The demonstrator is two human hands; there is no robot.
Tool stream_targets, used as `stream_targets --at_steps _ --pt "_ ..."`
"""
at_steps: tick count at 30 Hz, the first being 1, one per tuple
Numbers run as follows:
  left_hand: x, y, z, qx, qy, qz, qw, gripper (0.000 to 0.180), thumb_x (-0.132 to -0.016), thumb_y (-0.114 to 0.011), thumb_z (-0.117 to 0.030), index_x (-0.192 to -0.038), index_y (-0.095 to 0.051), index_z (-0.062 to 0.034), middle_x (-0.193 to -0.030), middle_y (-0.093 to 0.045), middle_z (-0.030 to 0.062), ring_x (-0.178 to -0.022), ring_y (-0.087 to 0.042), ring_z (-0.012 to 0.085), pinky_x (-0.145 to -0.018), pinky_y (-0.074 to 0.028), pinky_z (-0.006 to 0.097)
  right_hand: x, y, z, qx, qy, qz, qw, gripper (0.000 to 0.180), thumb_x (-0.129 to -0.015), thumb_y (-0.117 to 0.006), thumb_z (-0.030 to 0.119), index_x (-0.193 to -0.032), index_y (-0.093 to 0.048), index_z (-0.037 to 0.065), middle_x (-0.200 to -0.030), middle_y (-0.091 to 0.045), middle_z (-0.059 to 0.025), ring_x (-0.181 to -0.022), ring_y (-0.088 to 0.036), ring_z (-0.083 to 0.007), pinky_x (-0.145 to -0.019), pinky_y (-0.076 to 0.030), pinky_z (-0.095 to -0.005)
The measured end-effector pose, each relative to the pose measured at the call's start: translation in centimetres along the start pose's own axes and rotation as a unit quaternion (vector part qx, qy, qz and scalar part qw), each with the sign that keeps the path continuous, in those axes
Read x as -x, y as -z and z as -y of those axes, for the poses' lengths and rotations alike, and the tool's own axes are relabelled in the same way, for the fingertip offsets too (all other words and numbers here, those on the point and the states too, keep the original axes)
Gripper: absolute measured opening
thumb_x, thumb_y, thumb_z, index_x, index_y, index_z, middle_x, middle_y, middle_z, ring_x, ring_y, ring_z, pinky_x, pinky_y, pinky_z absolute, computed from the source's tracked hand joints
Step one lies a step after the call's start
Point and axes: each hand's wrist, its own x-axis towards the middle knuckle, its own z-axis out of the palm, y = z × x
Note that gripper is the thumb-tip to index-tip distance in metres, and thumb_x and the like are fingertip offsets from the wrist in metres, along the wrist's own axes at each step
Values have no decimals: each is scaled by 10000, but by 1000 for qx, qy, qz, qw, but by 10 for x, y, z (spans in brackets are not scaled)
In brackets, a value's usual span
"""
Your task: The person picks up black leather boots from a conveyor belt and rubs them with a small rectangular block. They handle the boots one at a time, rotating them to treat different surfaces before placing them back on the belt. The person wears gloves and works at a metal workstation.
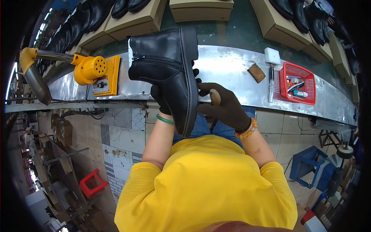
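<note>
A black leather ankle boot [164, 69] with a side zipper is held up on its side above the metal bench, its thick sole facing right. My left hand [158, 98], in a dark glove, grips the boot from behind. The boot hides most of that hand; some dark fingertips show past the sole. At the sole's right edge is my right hand [230, 110], in a dark brown glove. Its fingers are closed around a tool with a tan, rounded, wooden-looking handle [215, 97]. The tool's working end is hidden, and I cannot tell whether it touches the sole.
On the metal bench [220, 58] stand a yellow machine [91, 71] at left and a red basket [297, 83] of small items at right. Between lie a brown block [256, 73], a slim tool [271, 85] and a white block [272, 56]. Cardboard boxes [201, 11] line the back.
</note>
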Motion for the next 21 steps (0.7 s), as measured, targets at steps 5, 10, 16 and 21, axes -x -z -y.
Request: stream_targets --at_steps 5,10,16,21 --pt "47 58 -23 -120 -24 -80 989 743 -799 -665 -300 -1395 -318 -22 -1396 -399 168 -1201 -483 320 -1025 -402 444 -19 23 5 -54 1 -117 992 621 -780 -727 228 -1298 -451 24 -979 -631 -91 -651 -590 -106 -570 -485 -238" --pt "22 19 -12 -282 -45 -24 958 618 -871 -589 -232 -1393 -322 -36 -1400 -394 158 -1244 -446 293 -1053 -367 411 -43 48 30 -141 16 -115 983 659 -822 -695 278 -1346 -397 11 -868 -607 -43 -584 -542 -71 -473 -449 -207" --pt "-27 -63 6 -221 7 33 975 513 -969 -448 -186 -1434 -260 -78 -1401 -380 152 -1283 -411 268 -1102 -306 384 -41 60 33 -186 64 -163 967 552 -878 -622 262 -1311 -423 -17 -858 -577 -53 -583 -560 -75 -476 -472 -214" --pt "-21 -24 15 -387 21 -104 916 504 -969 -437 -189 -1434 -278 -76 -1431 -352 144 -1320 -365 251 -1098 -306 373 -32 71 28 -185 51 -188 963 497 -896 -594 286 -1265 -464 -21 -859 -582 -60 -548 -572 -100 -475 -476 -227"
